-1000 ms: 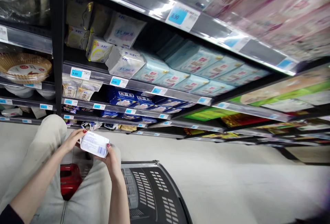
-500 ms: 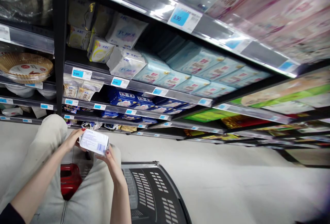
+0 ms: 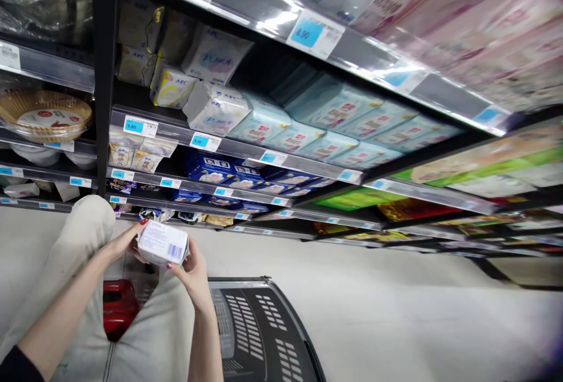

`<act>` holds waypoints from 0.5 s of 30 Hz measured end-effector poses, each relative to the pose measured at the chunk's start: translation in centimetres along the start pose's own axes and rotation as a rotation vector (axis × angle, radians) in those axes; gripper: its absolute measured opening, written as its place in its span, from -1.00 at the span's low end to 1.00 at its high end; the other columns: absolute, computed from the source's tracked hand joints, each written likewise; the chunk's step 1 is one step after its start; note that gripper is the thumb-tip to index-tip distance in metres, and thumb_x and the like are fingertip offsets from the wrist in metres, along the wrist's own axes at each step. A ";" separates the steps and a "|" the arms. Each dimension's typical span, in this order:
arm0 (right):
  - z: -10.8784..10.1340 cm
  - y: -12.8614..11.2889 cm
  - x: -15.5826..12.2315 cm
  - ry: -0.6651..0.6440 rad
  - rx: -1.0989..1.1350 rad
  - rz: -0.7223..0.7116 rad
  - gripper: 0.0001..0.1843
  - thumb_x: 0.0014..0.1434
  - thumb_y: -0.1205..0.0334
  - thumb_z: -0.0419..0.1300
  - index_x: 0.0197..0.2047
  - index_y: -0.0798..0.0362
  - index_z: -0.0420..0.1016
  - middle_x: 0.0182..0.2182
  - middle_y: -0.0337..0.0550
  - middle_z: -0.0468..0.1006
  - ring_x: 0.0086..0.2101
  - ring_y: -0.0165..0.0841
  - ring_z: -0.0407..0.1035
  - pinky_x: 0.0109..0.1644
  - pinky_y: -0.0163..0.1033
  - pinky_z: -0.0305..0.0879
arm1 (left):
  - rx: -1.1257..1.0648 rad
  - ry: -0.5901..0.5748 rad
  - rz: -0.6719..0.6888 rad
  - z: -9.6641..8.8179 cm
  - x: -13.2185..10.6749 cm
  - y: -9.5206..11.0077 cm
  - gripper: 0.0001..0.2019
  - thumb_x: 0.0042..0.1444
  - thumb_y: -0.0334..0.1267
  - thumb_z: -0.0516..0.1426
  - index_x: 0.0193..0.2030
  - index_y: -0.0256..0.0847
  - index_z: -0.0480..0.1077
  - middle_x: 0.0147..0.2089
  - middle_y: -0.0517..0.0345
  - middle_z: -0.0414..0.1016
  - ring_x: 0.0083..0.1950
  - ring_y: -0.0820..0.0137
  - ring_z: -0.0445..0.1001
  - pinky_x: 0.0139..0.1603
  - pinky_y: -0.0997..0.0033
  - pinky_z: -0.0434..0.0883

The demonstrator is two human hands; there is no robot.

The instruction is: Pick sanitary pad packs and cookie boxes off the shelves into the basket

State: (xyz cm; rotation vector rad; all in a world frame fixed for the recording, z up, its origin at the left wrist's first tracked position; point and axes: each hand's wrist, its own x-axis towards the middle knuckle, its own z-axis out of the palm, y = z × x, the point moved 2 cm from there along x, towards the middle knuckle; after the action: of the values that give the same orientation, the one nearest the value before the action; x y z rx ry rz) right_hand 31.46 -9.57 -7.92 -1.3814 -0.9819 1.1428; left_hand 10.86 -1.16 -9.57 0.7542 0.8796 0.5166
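A white packet of sanitary pads, with small print and a barcode facing up, is held above my lap between both hands. My left hand grips its left end, thumb with a red nail at the top corner. My right hand closes around the right end, thumb along the lower edge near the barcode. Some fingers of both hands are hidden beneath the packet. Beyond it, the lowest shelf carries several small bagged packs.
A dark shopping basket stands on the floor to my right. A red plastic object shows between my knees. Store shelves run across the front, stocked with light-blue packs, blue packs and pleated paper liners.
My right hand has shifted its grip, the thumb moving up and left along the packet's lower edge. The packet has tilted slightly and moved a little right.
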 end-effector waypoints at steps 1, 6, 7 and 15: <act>0.0 -0.1 0.1 0.009 0.006 0.020 -0.09 -0.12 -0.15 0.65 0.25 -0.08 0.52 0.23 0.11 0.65 0.20 0.08 0.56 0.22 0.06 0.55 | 0.003 -0.019 0.004 -0.1 0.0 -0.1 -0.20 0.01 0.46 0.30 0.04 -0.29 0.62 -0.21 -0.15 0.71 -0.12 0.01 0.66 -0.26 0.19 0.57; 0.1 -0.6 0.7 0.086 -0.002 0.121 -0.32 0.05 -0.39 0.44 0.04 -0.08 0.60 0.00 0.02 0.74 0.00 0.02 0.64 0.07 0.01 0.60 | -0.012 -0.066 0.129 0.5 -0.3 0.2 -0.22 -0.19 0.22 0.51 0.14 -0.17 0.59 0.05 -0.09 0.70 0.14 0.02 0.59 0.00 0.27 0.48; 0.1 -0.6 0.8 0.098 -0.005 0.133 -0.33 0.07 -0.44 0.40 0.00 -0.07 0.61 -0.03 0.02 0.75 -0.01 0.02 0.64 0.07 0.01 0.60 | -0.009 -0.053 0.157 0.7 -0.4 0.4 -0.23 -0.21 0.16 0.53 0.13 -0.17 0.58 0.06 -0.07 0.70 0.16 0.02 0.58 0.02 0.28 0.47; 0.8 0.0 0.4 0.108 -0.038 0.158 -0.26 0.12 -0.53 0.30 -0.07 0.01 0.64 -0.14 0.05 0.75 -0.12 0.01 0.64 -0.09 -0.04 0.59 | 0.071 0.046 0.222 0.7 -0.5 1.4 -0.39 -0.19 0.13 0.50 -0.09 -0.25 0.59 -0.19 0.03 0.68 -0.09 0.10 0.60 -0.23 0.37 0.44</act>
State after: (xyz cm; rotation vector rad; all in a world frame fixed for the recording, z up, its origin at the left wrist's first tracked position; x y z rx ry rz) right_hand 30.78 -9.04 -8.01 -1.5573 -0.8325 1.1574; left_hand 11.04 -0.94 -7.95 0.9136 0.8652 0.7037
